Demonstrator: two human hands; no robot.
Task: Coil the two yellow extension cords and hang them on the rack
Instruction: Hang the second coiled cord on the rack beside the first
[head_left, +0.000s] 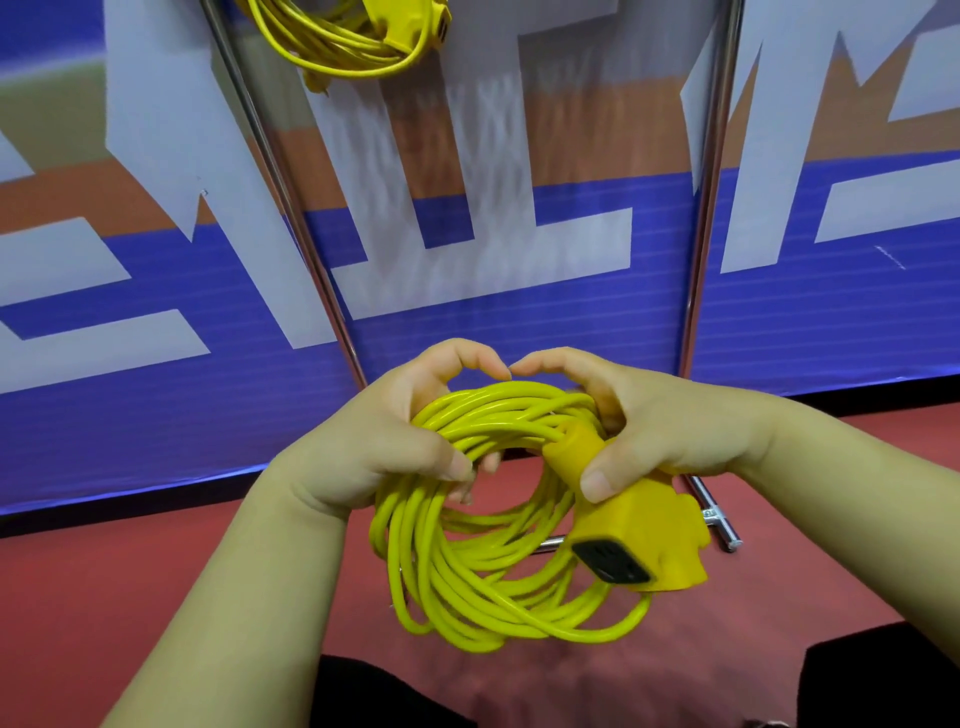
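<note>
A coiled yellow extension cord hangs between my hands at the centre of the view. My left hand grips the coil's upper left loops. My right hand holds the coil's top right, thumb pressed on the neck of its yellow socket block, whose black outlet face points toward me. A second yellow cord, also coiled, hangs at the top of the view between the rack's chrome poles, its socket end beside it. The bar it hangs from is out of frame.
The rack's two chrome uprights stand in front of a blue, white and orange banner wall. A rack foot bar lies on the red floor under my right hand. My dark trousers show at the bottom edge.
</note>
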